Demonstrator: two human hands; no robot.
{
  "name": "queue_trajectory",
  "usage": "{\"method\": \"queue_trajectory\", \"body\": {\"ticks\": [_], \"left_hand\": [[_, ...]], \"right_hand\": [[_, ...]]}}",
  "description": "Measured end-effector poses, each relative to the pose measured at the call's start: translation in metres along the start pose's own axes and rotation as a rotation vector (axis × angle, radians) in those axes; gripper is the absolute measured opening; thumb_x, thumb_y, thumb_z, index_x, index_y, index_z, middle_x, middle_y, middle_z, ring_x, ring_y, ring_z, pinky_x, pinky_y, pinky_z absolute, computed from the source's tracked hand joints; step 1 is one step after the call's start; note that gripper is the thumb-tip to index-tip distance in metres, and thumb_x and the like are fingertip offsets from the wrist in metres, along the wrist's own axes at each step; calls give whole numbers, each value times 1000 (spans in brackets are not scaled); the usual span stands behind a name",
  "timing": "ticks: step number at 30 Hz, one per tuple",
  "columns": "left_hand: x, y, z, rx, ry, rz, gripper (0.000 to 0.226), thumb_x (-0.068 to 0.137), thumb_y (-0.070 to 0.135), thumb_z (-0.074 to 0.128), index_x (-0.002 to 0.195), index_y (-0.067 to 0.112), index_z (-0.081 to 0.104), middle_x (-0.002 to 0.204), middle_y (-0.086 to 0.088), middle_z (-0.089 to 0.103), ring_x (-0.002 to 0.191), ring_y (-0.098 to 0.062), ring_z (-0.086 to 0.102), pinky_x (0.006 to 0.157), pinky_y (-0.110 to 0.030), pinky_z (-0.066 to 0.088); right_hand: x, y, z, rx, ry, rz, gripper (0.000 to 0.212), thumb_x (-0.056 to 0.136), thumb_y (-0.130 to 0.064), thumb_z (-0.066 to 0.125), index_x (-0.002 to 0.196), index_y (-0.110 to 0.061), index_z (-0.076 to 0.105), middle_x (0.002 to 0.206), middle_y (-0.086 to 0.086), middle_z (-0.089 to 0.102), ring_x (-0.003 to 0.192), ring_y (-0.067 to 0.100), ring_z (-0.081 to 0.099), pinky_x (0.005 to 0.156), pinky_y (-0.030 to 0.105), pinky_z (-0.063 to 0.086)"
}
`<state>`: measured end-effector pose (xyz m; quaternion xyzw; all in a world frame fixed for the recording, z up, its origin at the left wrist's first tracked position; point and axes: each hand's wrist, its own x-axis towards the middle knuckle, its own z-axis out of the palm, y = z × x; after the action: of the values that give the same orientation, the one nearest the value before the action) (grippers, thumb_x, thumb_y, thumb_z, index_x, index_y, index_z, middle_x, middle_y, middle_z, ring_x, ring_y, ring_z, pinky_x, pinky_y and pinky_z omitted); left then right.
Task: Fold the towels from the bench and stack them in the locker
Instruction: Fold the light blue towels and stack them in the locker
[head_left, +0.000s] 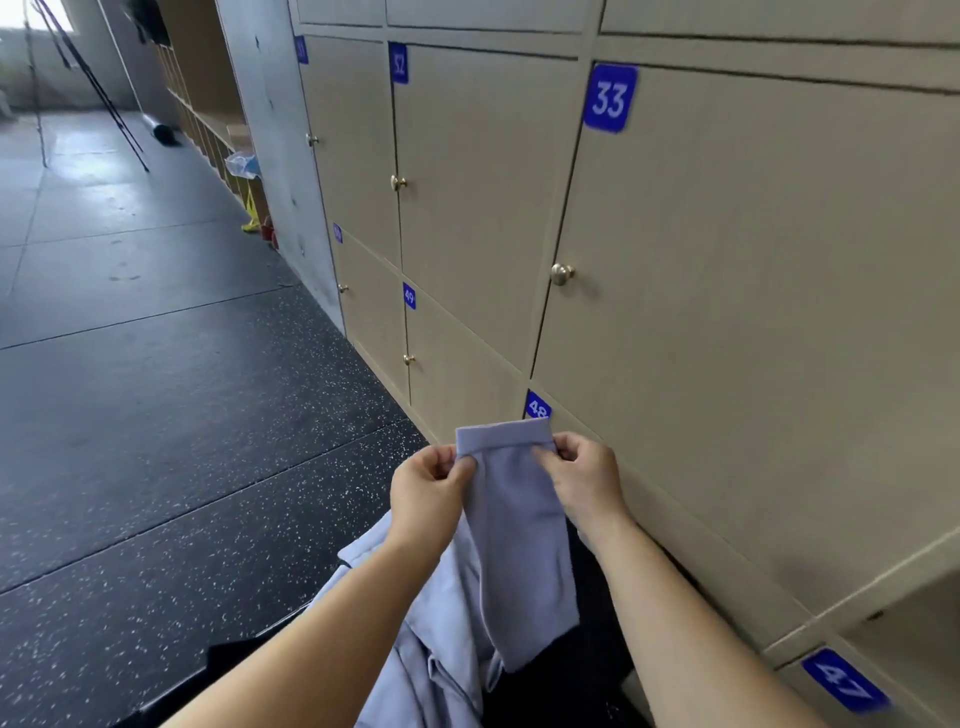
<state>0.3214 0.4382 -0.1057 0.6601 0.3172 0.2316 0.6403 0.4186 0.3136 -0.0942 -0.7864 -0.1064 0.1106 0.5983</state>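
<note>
Towel in hand: I have one lavender towel (519, 525) held up in the lower centre of the frame. It is narrowed to a long strip and hangs free below my grip.
Left hand: my left hand (430, 488) pinches the strip's top left corner, thumb against curled fingers.
Right hand: my right hand (587, 478) pinches the top right corner the same way.
Remaining work: a pile of towels (431, 639) lies crumpled under the strip, on the dark bench (545, 696) at the bottom edge.
Lockers: door 33 (727, 322) fills the upper right and is shut. There may be an open compartment (919, 629) at the lower right edge, but I cannot be sure.
Risk, fold: I grip only two corners, so I judge the layers could slide apart or twist when I double the strip over.
Risk, snag: the hanging end is near the pile and could drag a loose towel off the bench.
Risk, stacking: both hands are busy, so a shut door would force a one-handed hold and spoil the fold.
</note>
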Motion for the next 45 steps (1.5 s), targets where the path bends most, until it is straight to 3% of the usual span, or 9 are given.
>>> {"method": "queue_trajectory", "body": {"ticks": [10, 14, 21, 28, 31, 32, 35, 39, 45], "left_hand": [[-89, 119, -6, -71, -183, 192, 15, 91, 11, 67, 76, 14, 70, 59, 7, 60, 49, -3, 48, 55, -25, 44], [-119, 153, -13, -159, -320, 192, 14, 93, 14, 65, 82, 9, 72, 66, 4, 65, 64, -8, 56, 75, -31, 49], [-163, 196, -21, -265, -498, 206, 26, 94, 18, 64, 95, -8, 67, 87, -14, 60, 85, -24, 51, 81, -39, 39], [-200, 236, -22, -305, -643, 177, 23, 97, 21, 59, 81, 10, 72, 76, -4, 67, 75, -20, 56, 73, -28, 45], [-212, 256, -20, -332, -674, 186, 25, 94, 26, 62, 100, 3, 72, 101, -18, 68, 92, -28, 58, 85, -39, 43], [-216, 263, -19, -350, -685, 195, 28, 93, 27, 62, 103, 2, 71, 104, -20, 67, 93, -28, 59, 84, -39, 44], [-229, 283, -17, -419, -773, 239, 35, 87, 31, 62, 106, 2, 68, 103, -18, 69, 92, -26, 64, 79, -32, 53], [-240, 305, -21, -474, -875, 370, 34, 89, 28, 67, 109, 1, 65, 107, -16, 69, 96, -25, 65, 82, -28, 54], [-236, 305, -38, -51, -944, 538, 30, 77, 14, 81, 104, 5, 72, 108, -13, 74, 103, -25, 69, 86, -30, 56]], "right_hand": [[-109, -108, -96, 154, 45, -131, 11, 84, -4, 68, 74, -7, 67, 68, 3, 63, 63, 11, 53, 57, 23, 45], [-151, -142, -126, 187, 47, -188, 8, 85, -6, 68, 78, -7, 70, 77, 10, 64, 72, 17, 55, 67, 33, 45], [-209, -182, -168, 225, 77, -245, 8, 86, -5, 67, 79, -3, 68, 75, 11, 64, 70, 19, 57, 63, 27, 46], [-244, -209, -197, 268, 63, -308, 16, 87, -8, 66, 71, -12, 67, 66, -3, 68, 62, 10, 62, 58, 20, 50], [-260, -219, -207, 317, -27, -346, 3, 81, -14, 71, 84, -14, 71, 80, -1, 73, 74, 14, 68, 67, 23, 54], [-264, -220, -210, 317, -74, -353, 17, 76, -18, 73, 92, -13, 72, 89, 2, 75, 81, 16, 70, 71, 25, 55], [-276, -218, -212, 200, -170, -298, 37, 67, -15, 79, 103, -13, 70, 102, 4, 74, 95, 19, 71, 80, 29, 57], [-280, -219, -211, 160, -114, -304, 25, 78, -3, 74, 102, -12, 71, 102, 7, 74, 96, 22, 70, 86, 33, 57], [-289, -261, -229, 147, -30, -469, 19, 78, -2, 75, 96, -7, 73, 99, 13, 74, 94, 23, 70, 83, 33, 56]]}}
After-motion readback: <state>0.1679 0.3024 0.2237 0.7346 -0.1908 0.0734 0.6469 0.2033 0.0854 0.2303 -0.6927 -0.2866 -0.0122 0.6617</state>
